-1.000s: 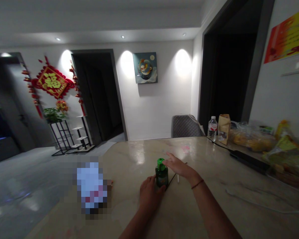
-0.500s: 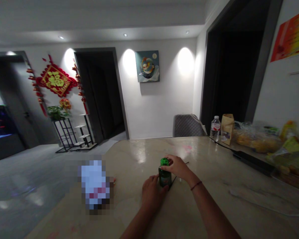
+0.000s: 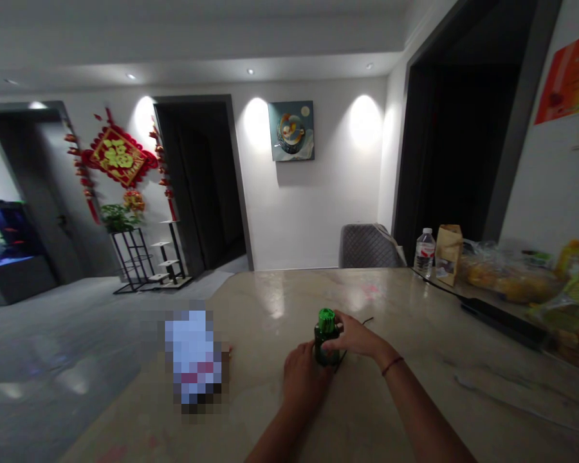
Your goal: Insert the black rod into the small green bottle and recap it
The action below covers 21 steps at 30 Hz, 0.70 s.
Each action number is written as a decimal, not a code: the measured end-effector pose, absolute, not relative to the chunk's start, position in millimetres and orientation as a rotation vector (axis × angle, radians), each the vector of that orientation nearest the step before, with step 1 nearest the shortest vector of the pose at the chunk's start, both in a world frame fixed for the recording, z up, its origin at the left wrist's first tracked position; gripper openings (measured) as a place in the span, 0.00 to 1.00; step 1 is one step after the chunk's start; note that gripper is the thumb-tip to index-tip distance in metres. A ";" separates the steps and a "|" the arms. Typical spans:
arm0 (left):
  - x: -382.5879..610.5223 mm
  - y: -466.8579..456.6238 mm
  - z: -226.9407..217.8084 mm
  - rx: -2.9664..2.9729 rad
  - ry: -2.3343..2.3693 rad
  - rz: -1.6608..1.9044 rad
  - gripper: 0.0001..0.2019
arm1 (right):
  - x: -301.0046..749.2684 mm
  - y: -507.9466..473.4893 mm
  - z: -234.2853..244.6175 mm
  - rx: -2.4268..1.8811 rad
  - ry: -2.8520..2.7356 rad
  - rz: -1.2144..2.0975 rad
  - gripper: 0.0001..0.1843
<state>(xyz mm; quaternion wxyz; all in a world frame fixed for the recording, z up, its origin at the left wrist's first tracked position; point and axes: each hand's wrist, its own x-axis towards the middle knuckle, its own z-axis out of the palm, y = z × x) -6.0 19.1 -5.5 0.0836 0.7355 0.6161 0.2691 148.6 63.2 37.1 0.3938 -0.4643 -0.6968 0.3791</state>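
Observation:
A small dark green bottle [image 3: 326, 341] with a bright green cap stands upright on the pale marble table [image 3: 270, 302], a little in front of me. My left hand [image 3: 305, 379] wraps around the bottle's lower body from the near side. My right hand [image 3: 356, 335] grips the bottle's upper part just under the cap, fingers curled against it. A red cord circles my right wrist. A thin dark stick [image 3: 364, 319] lies on the table just behind my right hand.
A blurred-out white object [image 3: 195, 357] sits at the table's left edge. Along the right wall are a water bottle [image 3: 423, 253], a brown paper bag [image 3: 448, 255], plastic bags of food [image 3: 511, 273] and a long black bar [image 3: 502, 318]. A grey chair [image 3: 369, 245] stands at the far end.
My right hand came down from hovering open above the cap and closed on the bottle's upper part. My left hand kept its hold on the bottle. The camera shifted slightly left.

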 end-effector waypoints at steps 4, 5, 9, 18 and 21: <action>-6.9 19.1 -5.7 2.163 1.864 0.834 0.22 | 143.2 69.5 33.0 -1.206 -1.814 0.844 0.31; -7.3 19.6 -6.1 2.144 1.875 0.838 0.22 | 140.4 72.3 30.4 -1.218 -1.804 0.821 0.31; -9.4 23.6 -8.6 2.068 1.907 0.839 0.23 | 128.4 82.3 15.6 -1.243 -1.768 0.766 0.33; -9.7 27.9 -7.8 2.036 1.923 0.810 0.22 | 170.9 77.3 24.8 -1.677 -1.749 0.587 0.21; -9.6 25.5 -5.9 2.056 1.911 0.793 0.20 | 182.6 74.2 22.7 -1.984 -1.715 0.335 0.14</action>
